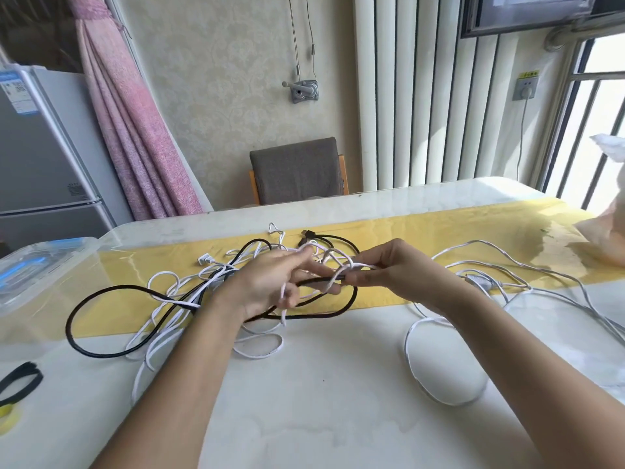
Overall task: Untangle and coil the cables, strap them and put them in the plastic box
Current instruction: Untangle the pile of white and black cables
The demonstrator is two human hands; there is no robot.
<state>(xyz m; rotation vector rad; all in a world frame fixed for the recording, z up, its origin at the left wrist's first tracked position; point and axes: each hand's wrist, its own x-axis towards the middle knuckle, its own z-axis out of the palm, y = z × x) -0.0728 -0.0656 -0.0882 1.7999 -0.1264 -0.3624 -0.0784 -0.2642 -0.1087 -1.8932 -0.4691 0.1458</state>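
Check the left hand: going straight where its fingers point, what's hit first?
Left hand points right: first the white cable loops just ahead, then probably the right hand pinching the black cable. Depth unclear.

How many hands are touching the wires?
2. The left hand holds the wires in the middle of the tangle. The right hand pinches them just beside it.

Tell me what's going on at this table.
A person is picking apart a tangle of thin white cables and one thick black cable over the white table. The left hand holds white loops in its fingers; the right hand pinches the knot where white and black cross. Nothing is coiled or strapped yet: the black straps and the clear plastic box with a blue lid sit untouched at the left.
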